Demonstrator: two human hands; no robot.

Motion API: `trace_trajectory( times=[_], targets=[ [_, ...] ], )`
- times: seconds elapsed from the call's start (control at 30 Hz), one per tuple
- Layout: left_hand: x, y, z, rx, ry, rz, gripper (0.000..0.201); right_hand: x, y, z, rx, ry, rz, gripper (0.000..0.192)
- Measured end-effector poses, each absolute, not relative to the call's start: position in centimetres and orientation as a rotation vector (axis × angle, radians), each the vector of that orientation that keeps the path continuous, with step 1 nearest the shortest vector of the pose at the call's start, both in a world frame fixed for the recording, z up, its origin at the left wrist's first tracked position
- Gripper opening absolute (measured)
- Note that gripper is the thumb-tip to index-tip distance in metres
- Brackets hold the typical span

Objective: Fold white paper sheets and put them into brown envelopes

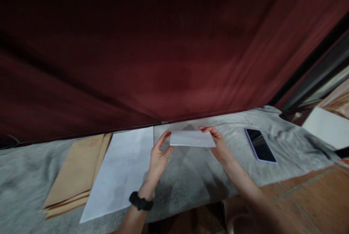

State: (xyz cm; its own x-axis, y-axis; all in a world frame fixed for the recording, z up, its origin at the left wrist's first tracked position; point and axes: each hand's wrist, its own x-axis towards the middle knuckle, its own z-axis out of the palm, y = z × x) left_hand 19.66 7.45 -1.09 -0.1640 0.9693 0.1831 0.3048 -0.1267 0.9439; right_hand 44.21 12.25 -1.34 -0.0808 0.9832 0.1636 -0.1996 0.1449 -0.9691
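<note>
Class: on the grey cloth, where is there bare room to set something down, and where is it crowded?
Bare grey cloth lies between the white sheet and the phone, below the folded paper both hands hold, and at far left. The brown envelopes and sheet crowd the left.

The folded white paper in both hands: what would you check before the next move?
1. Left hand holds one end of the folded white paper: ok.
2. Right hand holds the other end: ok.
3. Paper level, clear of the grey cloth: ok.
4. Fold edges aligned: cannot tell.
5. Dark phone apart from the hands: ok.
6. White sheet and brown envelopes lie flat on the left: ok.
</note>
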Motion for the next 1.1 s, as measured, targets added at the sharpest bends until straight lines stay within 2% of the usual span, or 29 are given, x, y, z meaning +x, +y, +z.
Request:
trace_trajectory(
  times=[0.2,0.3,0.37,0.43,0.57,0.63,0.73,0.87,1.03,1.1],
  targets=[
    [19.3,6.1,-0.2,1.679,1.598,1.407,0.055,43.8,10.9,-1.5,-0.972,-1.434,1.169,0.03],
    [17.9,6.0,-0.4,1.784,1.733,1.411,0.06,44.1,10.3,-2.2,-0.958,-1.528,1.153,0.031],
    [17.0,5.8,-0.5,1.968,1.656,1.236,0.065,44.4,10.1,-2.7,-0.973,-1.618,1.146,0.032],
    [16.5,5.2,-0.5,2.234,1.47,0.916,0.069,44.8,9.9,-3.3,-1.014,-1.745,1.117,0.032],
    [16.7,3.4,-0.9,2.535,1.239,0.409,0.094,45.6,9.2,-4.4,-1.033,-2.045,0.933,0.024],
    [17.0,2.6,-1.1,2.577,1.215,0.3,0.097,46.1,8.3,-4.6,-1.006,-2.205,0.791,0.033],
    [17.4,1.6,-1.5,2.573,1.195,0.209,0.091,46.6,6.4,-4.6,-0.924,-2.507,0.618,0.059],
    [17.8,0.6,-1.7,2.528,1.167,0.178,0.082,46.6,4.4,-4.5,-0.813,-2.744,0.61,0.084],
    [17.9,-0.6,-2.1,2.533,1.075,0.179,0.081,46.9,3.2,-4.6,-0.765,-2.793,0.672,0.096],
    [18.1,-0.9,-2.3,2.565,1.066,0.194,0.07,47.2,2.8,-4.7,-0.758,-2.796,0.663,0.096]
  ],
)
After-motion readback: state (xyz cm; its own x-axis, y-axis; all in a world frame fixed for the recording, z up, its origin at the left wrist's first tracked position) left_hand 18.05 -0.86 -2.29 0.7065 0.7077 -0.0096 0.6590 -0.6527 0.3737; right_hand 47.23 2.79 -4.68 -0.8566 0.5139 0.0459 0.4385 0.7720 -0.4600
